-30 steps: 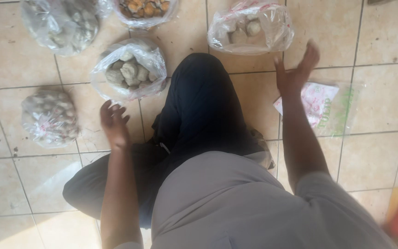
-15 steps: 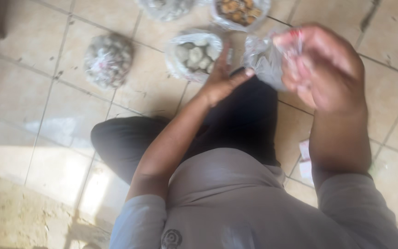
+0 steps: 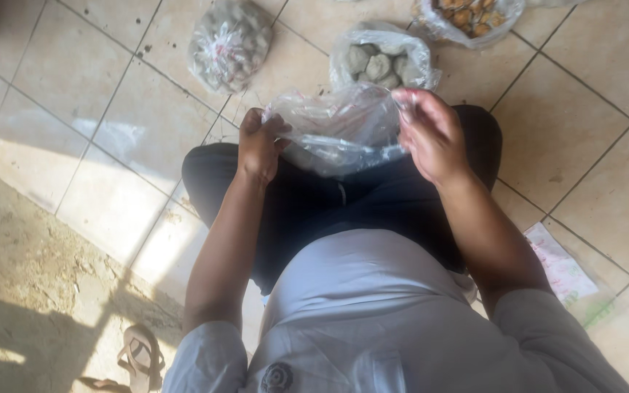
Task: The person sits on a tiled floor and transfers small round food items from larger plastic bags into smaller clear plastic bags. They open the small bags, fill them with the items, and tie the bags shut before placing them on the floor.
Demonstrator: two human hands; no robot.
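Now our left hand [image 3: 260,145] has joined our right hand [image 3: 431,135] | both pinch the crumpled clear plastic bag [image 3: 340,131], stretched between them | open bag of grey lumps [image 3: 380,62] just beyond

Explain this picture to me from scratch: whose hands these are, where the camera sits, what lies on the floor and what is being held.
There is no machine here. A person sits on a tiled floor and wears the camera on the head, so you look straight down over the shirt and dark trousers at that person's own two hands. The left hand and the right hand each have a grip on one edge of a clear plastic bag, stretched open between them above the lap. I cannot make out anything inside it.

On the floor beyond the knees lie three filled bags: a tied bag of small pale pieces, an open bag of grey lumps, and a bag of brownish pieces at the top edge. A flat printed packet lies by the right arm, and a sandal at the lower left.
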